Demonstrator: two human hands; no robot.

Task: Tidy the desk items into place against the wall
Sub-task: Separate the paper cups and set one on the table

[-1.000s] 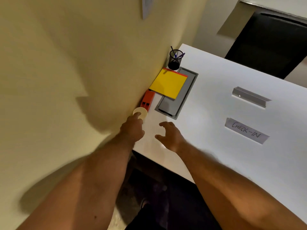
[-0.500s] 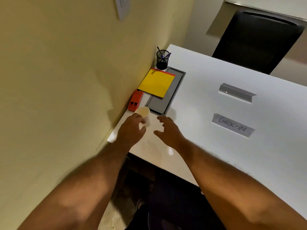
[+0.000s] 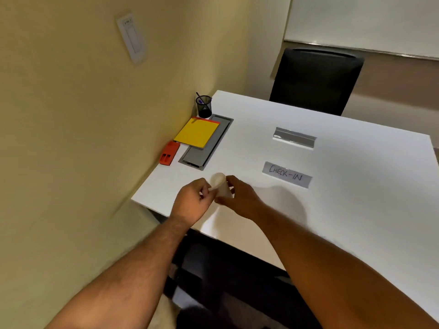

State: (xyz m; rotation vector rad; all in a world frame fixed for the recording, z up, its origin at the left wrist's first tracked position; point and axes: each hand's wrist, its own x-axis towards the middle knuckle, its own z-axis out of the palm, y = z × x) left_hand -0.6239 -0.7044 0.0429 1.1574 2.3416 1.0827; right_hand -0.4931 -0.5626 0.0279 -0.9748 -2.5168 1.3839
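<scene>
1. the white table (image 3: 308, 210) fills most of the view, and its left edge meets the yellow wall (image 3: 71, 138). a black chair (image 3: 316, 79) stands at the far side, well clear of the work.
2. along the wall sit the items already lined up: a grey cable tray (image 3: 202, 153) set into the table, a yellow notepad (image 3: 197, 132) lying partly over the tray, a black pen cup (image 3: 204, 106) at the far end and an orange stapler (image 3: 169, 153) nearest the hands.
3. a check-in sign (image 3: 287, 174) and a clear sign holder (image 3: 294, 137) lie out in the middle of the table, well apart from the wall; by my reading they are yet to be tidied.
4. the left hand (image 3: 192, 203) has its fingers pinched together on the rim of a small pale cup (image 3: 221, 185), held tilted above the near part of the table.
5. the right hand (image 3: 240, 198) has its fingers curled against the cup's side and base, seemingly sharing the hold.
6. risks: the cup looks thin and light, so a hard pinch could crush it and a loose one could let it drop off the near edge.
7. setting it by the wall, the stapler stands just beside the free spot and could be knocked askew by a careless reach.
</scene>
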